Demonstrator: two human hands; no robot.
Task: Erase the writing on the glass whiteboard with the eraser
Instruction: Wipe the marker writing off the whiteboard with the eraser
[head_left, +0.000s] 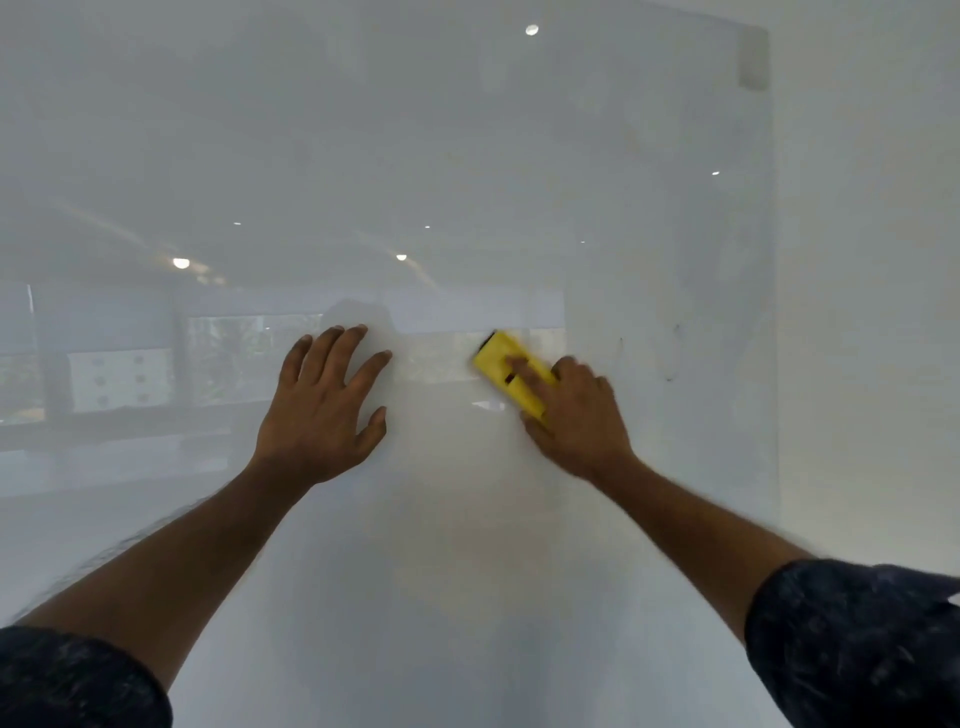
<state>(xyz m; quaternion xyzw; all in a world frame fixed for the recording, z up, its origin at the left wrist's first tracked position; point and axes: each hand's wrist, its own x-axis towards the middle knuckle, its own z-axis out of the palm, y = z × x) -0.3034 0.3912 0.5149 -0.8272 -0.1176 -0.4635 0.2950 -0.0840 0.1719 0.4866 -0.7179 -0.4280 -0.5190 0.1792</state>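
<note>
Right hand (576, 415) is wrapped over the yellow eraser (511, 371), index finger laid along its top, thumb tucked under the lower edge; the eraser is held flat against the glass whiteboard (467, 156), tilted, its far end pointing up-left from the knuckles. Hand and eraser are slightly blurred. Left hand (324, 405) is pressed flat on the glass, fingers straight and spread, nothing held, just left of the eraser with a bare gap between them.

Faint dark marks (670, 358) are seen on the glass to the right of the right hand, near the board's right edge; they are too thin to read. Above both hands the surface is glossy and pale, with smudgy haze. 1 grey mount (753, 57) is seen at the top right corner, far above the right hand. A white wall (872, 260) is seen beyond the board's edge, right of the right hand.

Reflections are seen in the glass: ceiling lights (181, 263) above and left of the left hand, and windows (119, 374) level with it, further left. 2 dark patterned sleeves (857, 644) are seen at the lower corners.
</note>
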